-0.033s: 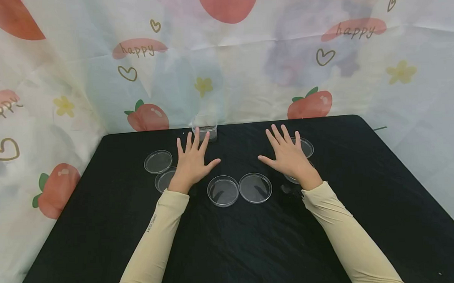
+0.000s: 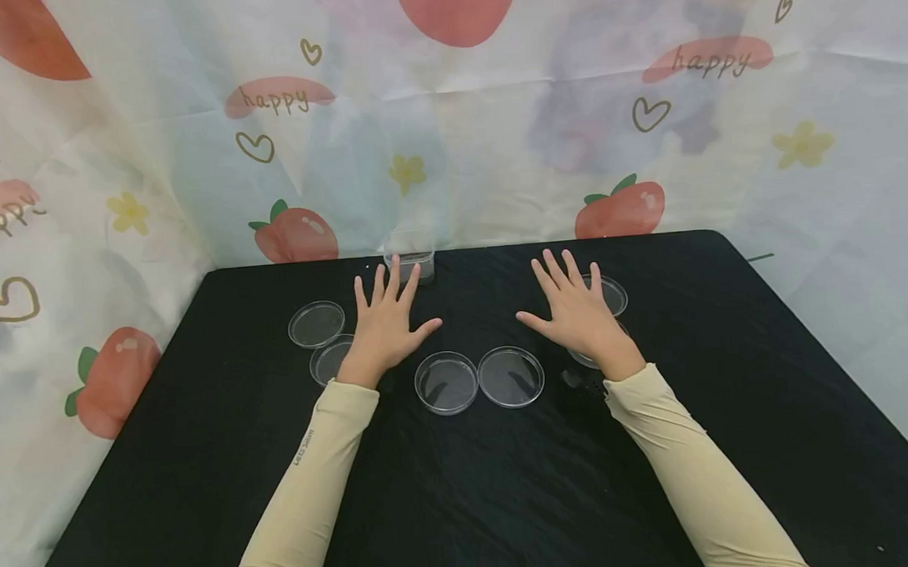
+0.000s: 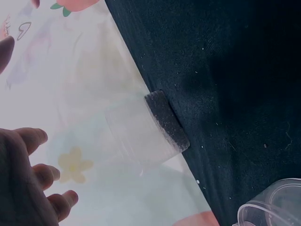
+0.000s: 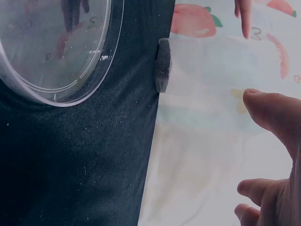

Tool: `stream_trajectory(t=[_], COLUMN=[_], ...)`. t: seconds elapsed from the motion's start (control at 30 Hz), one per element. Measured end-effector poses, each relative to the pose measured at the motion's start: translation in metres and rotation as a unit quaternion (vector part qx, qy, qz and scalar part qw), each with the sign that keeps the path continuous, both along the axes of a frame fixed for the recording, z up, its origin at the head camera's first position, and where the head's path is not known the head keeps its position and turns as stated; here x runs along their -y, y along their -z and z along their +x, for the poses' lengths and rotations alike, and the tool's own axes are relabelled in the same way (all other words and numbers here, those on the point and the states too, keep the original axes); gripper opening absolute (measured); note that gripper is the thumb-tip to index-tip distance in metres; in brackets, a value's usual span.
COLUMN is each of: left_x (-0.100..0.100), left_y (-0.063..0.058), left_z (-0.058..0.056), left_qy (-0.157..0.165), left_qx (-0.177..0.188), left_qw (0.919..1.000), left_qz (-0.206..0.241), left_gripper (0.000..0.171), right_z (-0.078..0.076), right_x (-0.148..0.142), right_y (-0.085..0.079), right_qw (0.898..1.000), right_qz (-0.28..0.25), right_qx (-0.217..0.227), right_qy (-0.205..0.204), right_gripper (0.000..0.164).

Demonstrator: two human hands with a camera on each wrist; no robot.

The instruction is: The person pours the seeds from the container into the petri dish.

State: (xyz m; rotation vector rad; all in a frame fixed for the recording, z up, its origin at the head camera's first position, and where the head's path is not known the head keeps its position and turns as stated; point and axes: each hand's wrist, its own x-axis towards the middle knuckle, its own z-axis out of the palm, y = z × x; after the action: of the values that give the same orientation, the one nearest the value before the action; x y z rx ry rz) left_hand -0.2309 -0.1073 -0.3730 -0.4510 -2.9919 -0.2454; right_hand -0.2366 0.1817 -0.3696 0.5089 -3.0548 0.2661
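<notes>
My left hand, fingers spread straight, holds nothing. It partly covers a transparent petri dish, and another petri dish lies just left of it. Likewise spread and holding nothing, my right hand partly hides two more dishes, a far one and a nearer one. Between the hands lie two petri dishes side by side, a left one and a right one. Beyond the left fingertips stands a transparent container with dark contents.
A black cloth covers the table. Behind it hangs a pale printed curtain with fruit, hearts and flowers. A faint shiny patch shows near the right wrist. Small specks dot the cloth in the wrist views.
</notes>
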Motion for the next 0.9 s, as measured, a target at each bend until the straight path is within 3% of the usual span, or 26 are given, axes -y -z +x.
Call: stream_trajectory(t=[0.33, 0.67, 0.9], left_x=[0.004, 0.007, 0.007], left_y=[0.001, 0.012, 0.014], left_z=[0.002, 0.006, 0.016], left_qy=[0.014, 0.031, 0.059], left_qx=[-0.007, 0.005, 0.01], left_qw=[0.9998, 0.9995, 0.9981], left_qz=[-0.009, 0.006, 0.01], left_gripper=[0.089, 0.089, 0.089], right_z=[-0.002, -0.011, -0.02], right_x=[0.0, 0.004, 0.012], right_y=[-0.005, -0.004, -0.008], right_qw=[1.0, 0.999, 0.998], right_qz=[-0.005, 0.015, 0.013], right_qx=[-0.013, -0.035, -0.049], right_qy=[-0.013, -0.02, -0.035], right_gripper=[0.091, 0.091, 0.092])
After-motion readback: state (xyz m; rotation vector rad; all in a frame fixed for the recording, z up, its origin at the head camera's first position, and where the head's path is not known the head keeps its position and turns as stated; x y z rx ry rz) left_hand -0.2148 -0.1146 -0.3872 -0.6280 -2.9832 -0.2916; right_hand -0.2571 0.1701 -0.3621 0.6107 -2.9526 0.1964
